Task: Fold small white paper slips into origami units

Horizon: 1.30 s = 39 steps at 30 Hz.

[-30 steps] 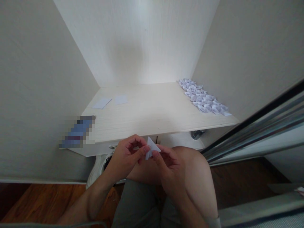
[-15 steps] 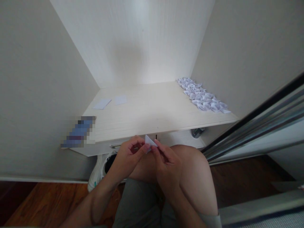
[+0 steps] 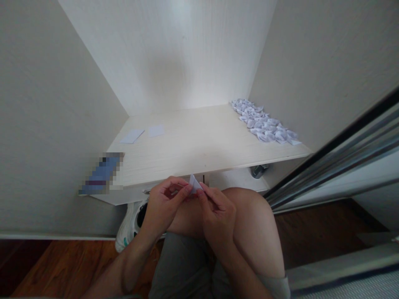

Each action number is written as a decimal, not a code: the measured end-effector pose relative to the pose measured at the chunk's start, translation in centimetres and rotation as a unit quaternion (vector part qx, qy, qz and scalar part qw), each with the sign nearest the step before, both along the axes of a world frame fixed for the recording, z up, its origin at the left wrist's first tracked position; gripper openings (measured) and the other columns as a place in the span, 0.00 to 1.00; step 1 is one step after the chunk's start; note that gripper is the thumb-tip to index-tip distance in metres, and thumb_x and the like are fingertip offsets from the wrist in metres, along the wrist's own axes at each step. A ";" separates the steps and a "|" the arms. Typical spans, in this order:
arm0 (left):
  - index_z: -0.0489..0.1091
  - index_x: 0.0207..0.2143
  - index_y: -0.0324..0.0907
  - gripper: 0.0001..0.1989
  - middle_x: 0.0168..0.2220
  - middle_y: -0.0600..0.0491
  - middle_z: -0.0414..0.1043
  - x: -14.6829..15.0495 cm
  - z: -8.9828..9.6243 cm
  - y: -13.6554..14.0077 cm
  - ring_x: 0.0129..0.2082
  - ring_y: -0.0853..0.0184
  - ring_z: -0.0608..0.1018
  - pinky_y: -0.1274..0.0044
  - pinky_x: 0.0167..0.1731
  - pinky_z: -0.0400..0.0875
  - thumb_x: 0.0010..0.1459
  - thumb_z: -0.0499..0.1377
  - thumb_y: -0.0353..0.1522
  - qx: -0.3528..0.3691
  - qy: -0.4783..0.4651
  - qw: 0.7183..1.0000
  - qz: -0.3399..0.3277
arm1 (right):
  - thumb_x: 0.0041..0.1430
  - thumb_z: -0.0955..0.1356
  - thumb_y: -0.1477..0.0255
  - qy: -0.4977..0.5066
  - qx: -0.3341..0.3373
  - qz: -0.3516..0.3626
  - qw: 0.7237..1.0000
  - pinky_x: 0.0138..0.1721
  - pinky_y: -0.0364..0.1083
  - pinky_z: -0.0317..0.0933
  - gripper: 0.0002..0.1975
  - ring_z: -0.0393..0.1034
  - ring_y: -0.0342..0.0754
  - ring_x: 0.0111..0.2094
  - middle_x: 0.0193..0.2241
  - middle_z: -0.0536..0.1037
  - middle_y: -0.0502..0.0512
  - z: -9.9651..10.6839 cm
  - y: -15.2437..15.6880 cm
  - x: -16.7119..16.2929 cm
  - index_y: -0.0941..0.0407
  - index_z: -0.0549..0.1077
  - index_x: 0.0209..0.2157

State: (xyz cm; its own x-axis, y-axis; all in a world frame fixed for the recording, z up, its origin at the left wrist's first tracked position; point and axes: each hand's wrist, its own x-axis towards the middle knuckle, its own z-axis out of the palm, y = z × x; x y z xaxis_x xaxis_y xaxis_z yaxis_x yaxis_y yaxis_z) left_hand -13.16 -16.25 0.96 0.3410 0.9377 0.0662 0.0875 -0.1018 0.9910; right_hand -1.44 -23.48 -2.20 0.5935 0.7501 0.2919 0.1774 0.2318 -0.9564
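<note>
The two hands are near each other, just before the front edge of the bench and above a bare leg. Between them is a small folded paper, white, with one pointed corner directed upward. The left hand pinches it from the left side with the thumb and the fingers, and the right hand pinches it from the right side in the same manner. Some fingers are hidden behind, so I cannot tell their exact position.

Beyond the hands and to their right, many folded white pieces lie close together in a long pile on the bench. Beyond the hands and to their left lie a white sheet and, just beside it, a second sheet. Farther to the left of the hands, at the bench's edge, there is a bluish object, which is too blurred to name. Below the left hand, a white shoe is partly visible.
</note>
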 end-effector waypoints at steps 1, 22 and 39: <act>0.78 0.31 0.40 0.09 0.29 0.53 0.79 0.0 -0.1 -0.1 0.29 0.68 0.79 0.78 0.32 0.74 0.54 0.69 0.36 -0.005 -0.003 1.000 0.005 | 0.64 0.71 0.73 -0.003 0.001 0.001 1.000 0.38 0.48 0.71 0.08 0.78 0.49 0.34 0.33 0.85 0.52 0.0 0.0 0.0 0.50 0.84 0.40; 0.75 0.31 0.41 0.14 0.24 0.56 0.75 -0.2 -1.0 0.3 0.24 0.69 0.75 0.79 0.27 0.68 0.59 0.67 0.42 -0.040 -0.002 0.998 -0.051 | 0.64 0.70 0.71 -0.037 -0.009 -0.005 0.999 0.40 0.50 0.72 0.10 0.79 0.51 0.36 0.35 0.85 0.54 0.0 0.0 0.3 0.49 0.85 0.43; 0.77 0.32 0.41 0.12 0.25 0.56 0.72 -1.2 -0.7 1.2 0.25 0.70 0.71 0.79 0.28 0.64 0.60 0.65 0.41 -0.026 0.033 0.993 -0.111 | 0.64 0.71 0.68 0.089 -0.021 0.176 0.980 0.44 0.49 0.70 0.09 0.78 0.50 0.40 0.38 0.85 0.53 0.7 0.4 2.7 0.48 0.86 0.40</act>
